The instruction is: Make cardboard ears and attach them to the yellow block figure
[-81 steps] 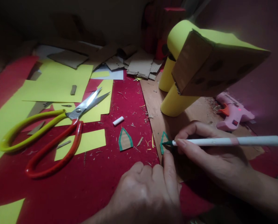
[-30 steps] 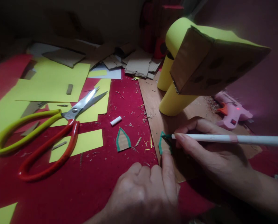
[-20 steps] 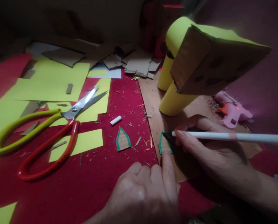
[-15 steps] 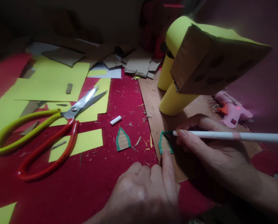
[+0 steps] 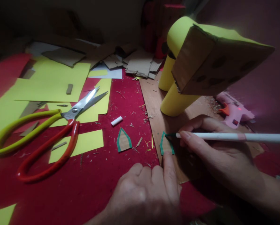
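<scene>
My right hand [image 5: 215,153] is closed around a white felt-tip pen [image 5: 224,136]. Its dark green tip touches the upper right edge of a small pointed cardboard piece [image 5: 166,146] bordered in green. With its index finger stretched out and the other fingers curled, my left hand [image 5: 146,190] presses the lower end of that piece onto a brown board [image 5: 154,103]. A second cardboard piece [image 5: 124,140], of like shape and also edged in green, lies on the red cloth to the left. Above it rests a short white pen cap [image 5: 116,121].
Scissors [image 5: 75,110] with yellow and red handles lie spread over yellow paper [image 5: 50,81]. A cardboard box figure [image 5: 193,62] on yellow tube legs stands on the board. Behind my right hand is a pink glue gun [image 5: 238,112], its red light lit. Cardboard scraps [image 5: 140,64] lie at the back.
The pen has shifted slightly right, its tip passing from near the cardboard piece's point to a little down its right edge. My left hand stays where it was.
</scene>
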`<state>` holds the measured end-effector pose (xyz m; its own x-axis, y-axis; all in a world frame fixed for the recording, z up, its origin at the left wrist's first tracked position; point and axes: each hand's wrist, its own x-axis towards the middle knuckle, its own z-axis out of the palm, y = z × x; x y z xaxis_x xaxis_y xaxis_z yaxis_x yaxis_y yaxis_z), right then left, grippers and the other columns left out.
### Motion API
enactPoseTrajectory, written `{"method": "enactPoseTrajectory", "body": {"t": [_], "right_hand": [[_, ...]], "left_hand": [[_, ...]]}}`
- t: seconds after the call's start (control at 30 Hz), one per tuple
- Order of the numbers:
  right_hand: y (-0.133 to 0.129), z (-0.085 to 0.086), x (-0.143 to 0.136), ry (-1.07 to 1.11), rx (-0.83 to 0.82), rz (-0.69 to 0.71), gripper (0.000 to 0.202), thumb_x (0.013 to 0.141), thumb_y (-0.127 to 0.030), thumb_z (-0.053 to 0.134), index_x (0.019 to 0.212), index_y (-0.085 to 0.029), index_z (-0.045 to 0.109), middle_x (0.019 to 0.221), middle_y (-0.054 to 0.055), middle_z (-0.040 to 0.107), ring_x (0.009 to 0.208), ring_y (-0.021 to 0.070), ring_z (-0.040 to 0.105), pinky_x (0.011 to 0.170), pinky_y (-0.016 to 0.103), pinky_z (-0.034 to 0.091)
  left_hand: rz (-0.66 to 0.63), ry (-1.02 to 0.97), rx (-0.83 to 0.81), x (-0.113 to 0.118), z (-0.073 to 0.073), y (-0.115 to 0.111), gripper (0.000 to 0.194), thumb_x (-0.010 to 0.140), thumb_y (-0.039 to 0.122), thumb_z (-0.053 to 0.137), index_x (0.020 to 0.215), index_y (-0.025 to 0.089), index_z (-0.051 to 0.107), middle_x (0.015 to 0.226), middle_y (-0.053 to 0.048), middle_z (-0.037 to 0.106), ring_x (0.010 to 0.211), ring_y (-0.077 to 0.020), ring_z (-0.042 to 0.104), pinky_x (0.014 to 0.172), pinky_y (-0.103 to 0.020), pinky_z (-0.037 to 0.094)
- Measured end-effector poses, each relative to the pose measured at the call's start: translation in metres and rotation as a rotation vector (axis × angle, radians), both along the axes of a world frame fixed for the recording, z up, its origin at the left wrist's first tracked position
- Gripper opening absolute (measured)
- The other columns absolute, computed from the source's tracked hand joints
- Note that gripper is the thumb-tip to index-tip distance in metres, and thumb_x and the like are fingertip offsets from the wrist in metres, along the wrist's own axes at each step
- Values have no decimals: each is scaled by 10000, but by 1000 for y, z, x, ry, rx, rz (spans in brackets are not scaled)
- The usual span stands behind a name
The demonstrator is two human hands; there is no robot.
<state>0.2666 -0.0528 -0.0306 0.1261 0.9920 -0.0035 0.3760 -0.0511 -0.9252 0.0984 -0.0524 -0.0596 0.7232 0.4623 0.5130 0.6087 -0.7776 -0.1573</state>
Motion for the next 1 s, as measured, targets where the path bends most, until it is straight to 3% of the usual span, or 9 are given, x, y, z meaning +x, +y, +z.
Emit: {"method": "enactPoseTrajectory", "body": {"t": [0.17,0.37,0.73,0.83,1.0], "right_hand": [[0,0,-1,75,-27,-30,101,851,-290,603,763,-243,584,597,-40,573,391,91,504,340,210,404],[-1,-1,0,143,-72,-94,129,852,-330,601,768,-238,568,554,-47,549,400,85,479,337,182,393],[1,-1,0,153,-106,-46,130,862,-299,585,758,-227,553,541,-56,524,400,83,482,340,181,391],[1,1,0,51,-61,-20,139,852,-293,592,739,-215,566,548,-43,553,387,86,490,330,194,388],[3,4,0,-264,95,14,99,835,-230,598,737,-223,592,615,-35,623,523,102,596,453,201,452]], "left_hand": [[-3,-7,10,0,-1,0,419,651,326,665,952,37,701,433,15,522,334,-132,449,342,-269,358],[-24,-15,10,-1,-3,1,375,802,328,549,970,20,684,434,12,517,345,-134,456,359,-272,363],[-42,6,16,-2,0,0,361,822,322,523,938,29,698,436,5,530,329,-128,448,335,-268,344],[-57,-6,44,-2,-1,2,364,797,325,545,926,23,700,433,6,528,323,-132,451,324,-270,363],[-47,-25,60,1,-6,4,411,716,357,599,924,19,706,425,0,532,313,-141,446,297,-278,383]]}}
